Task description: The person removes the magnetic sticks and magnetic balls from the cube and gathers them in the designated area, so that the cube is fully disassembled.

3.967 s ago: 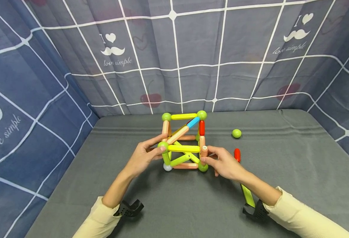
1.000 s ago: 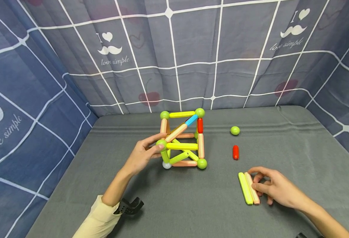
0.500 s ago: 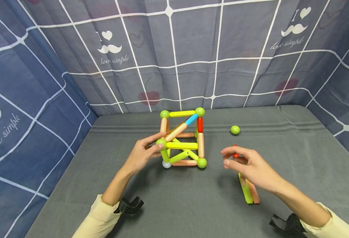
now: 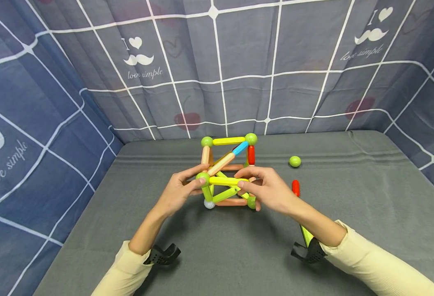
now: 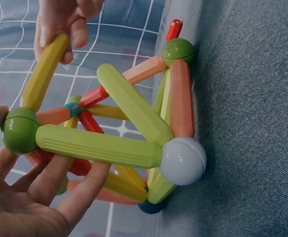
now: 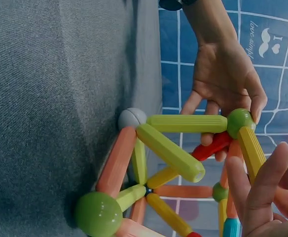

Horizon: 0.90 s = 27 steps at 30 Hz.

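Observation:
A box-shaped frame of magnetic sticks and balls stands on the grey cloth. My left hand (image 4: pixel 178 191) pinches the green ball (image 4: pixel 202 179) at its near upper left corner, fingers reaching behind it. My right hand (image 4: pixel 274 191) pinches the right end of the yellow stick (image 4: pixel 224 181) that runs from this ball. The left wrist view shows the yellow stick (image 5: pixel 44 74) between green ball and fingertips. Below sits a white ball (image 5: pixel 183 160), from which a lime stick (image 5: pixel 134 101) rises with one end free. A blue stick (image 4: pixel 241 148) belongs to a slanting upper bar.
Right of the frame lie a loose green ball (image 4: pixel 295 161), a short red stick (image 4: pixel 296 188) and a lime stick (image 4: pixel 307 235), partly covered by my right forearm. A patterned curtain (image 4: pixel 246 98) hangs behind the table and at both sides.
My right hand has laid a peach stick beside the loose lime one, come back left and taken the yellow stick's end. My left hand keeps its hold on the corner ball.

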{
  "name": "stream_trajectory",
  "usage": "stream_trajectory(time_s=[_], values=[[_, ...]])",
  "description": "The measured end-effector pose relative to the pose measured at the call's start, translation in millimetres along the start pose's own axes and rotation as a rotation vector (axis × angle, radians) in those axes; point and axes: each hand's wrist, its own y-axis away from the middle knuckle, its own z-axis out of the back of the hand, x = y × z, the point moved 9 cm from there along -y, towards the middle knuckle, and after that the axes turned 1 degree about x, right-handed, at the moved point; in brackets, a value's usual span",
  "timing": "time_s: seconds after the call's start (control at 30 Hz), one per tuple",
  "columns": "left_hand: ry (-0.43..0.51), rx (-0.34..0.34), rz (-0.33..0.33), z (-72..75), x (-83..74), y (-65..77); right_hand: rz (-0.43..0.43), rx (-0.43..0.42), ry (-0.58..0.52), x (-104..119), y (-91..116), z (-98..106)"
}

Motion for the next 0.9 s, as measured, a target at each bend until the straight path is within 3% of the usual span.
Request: stream_trajectory(time_s=[0.37, 0.53, 0.73, 0.9], values=[[-0.023, -0.029, -0.008, -0.5, -2.2, -2.1, 0.06, -0.021, 0.091, 1.1, 1.1, -3.5], [-0.019, -0.058, -0.004, 6.0, -0.1, -2.2, 0.064, -0.064, 0.092, 2.7, 9.4, 2.9], [0.041, -0.024, 0.003, 5.5, 1.2, -3.0, 0.05, -0.121, -0.006, -2.3, 21.3, 19.8], [0.026, -0.02, -0.007, 4.9, 1.1, -3.4, 0.032, -0.183, -0.063, -7.0, 28.7, 33.1]])
